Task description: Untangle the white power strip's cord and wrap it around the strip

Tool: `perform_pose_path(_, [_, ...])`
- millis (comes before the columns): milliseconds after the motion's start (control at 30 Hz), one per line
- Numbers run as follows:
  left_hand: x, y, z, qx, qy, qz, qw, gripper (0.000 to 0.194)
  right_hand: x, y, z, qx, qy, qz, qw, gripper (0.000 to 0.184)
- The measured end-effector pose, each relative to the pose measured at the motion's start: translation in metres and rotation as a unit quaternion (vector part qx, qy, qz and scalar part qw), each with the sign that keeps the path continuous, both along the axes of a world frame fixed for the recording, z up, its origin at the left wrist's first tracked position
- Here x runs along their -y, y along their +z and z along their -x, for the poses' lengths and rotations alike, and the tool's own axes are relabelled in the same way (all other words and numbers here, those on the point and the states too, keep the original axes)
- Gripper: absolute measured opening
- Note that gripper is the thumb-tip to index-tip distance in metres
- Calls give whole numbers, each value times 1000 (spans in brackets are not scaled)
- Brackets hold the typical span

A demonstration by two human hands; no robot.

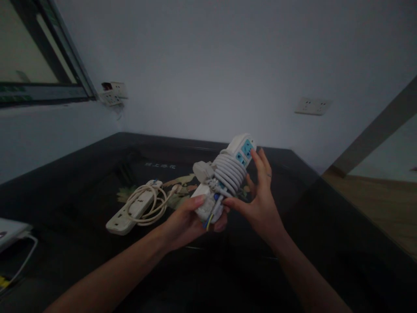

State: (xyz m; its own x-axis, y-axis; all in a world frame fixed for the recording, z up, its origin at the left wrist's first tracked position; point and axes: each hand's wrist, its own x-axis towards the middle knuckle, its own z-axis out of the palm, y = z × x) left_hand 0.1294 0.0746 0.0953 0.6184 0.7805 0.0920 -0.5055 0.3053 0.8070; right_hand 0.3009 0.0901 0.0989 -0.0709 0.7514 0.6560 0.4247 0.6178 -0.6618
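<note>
My left hand [187,221] grips the lower end of a white power strip [243,150] with teal sockets, held up above the dark table [81,174]. A white cable [230,171] is coiled tightly round the strip, and its plug [202,170] sticks out at the left side. My right hand [260,200] is beside the coil with fingers stretched out, the thumb touching the strip's lower end. Coloured wire ends show below my left fingers.
A second, cream power strip [130,213] with its loosely looped cord [151,202] lies on the table to the left. A white device [11,230] with a cable sits at the left edge. Wall sockets [312,105] are on the far wall, more sockets [112,93] at the left corner.
</note>
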Motion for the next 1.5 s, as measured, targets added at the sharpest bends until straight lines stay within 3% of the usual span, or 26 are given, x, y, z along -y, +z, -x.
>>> perform_pose_path(167, [-3, 0, 10, -67, -43, -36, 996, 54, 5, -1, 11, -88, 169, 65, 980, 107])
perform_pose_path(300, [-7, 5, 17, -148, -22, -111, 982, 62, 15, 8, 11, -81, 198, 45, 976, 96])
perform_pose_path(433, [-4, 4, 17, -134, 14, -151, 979, 72, 22, 8, 16, -96, 243, 66, 963, 85])
perform_pose_path(600, [-1, 0, 16, -194, 86, -244, 946, 79, 27, 4, 22, -99, 184, 56, 976, 86])
perform_pose_path(700, [0, 1, 14, -265, 116, -253, 923, 82, 29, 3, 22, -94, 145, 38, 984, 83])
perform_pose_path(833, [1, -1, 11, -229, 106, -209, 945, 83, 30, 1, 24, -79, 99, -2, 992, 74])
perform_pose_path(1000, [8, 1, 6, -143, 81, -122, 979, 101, 35, 1, 25, -79, 61, -58, 993, 62])
perform_pose_path(1100, [10, 4, 5, -115, 85, -126, 982, 108, 38, 3, 24, -64, 46, -73, 994, 60])
perform_pose_path(1267, [6, 4, 11, -137, 75, -152, 976, 94, 34, 5, 21, -61, 63, -61, 994, 61])
perform_pose_path(1500, [8, 1, 5, -83, 65, -124, 987, 93, 30, 4, 22, -143, 152, 60, 976, 75])
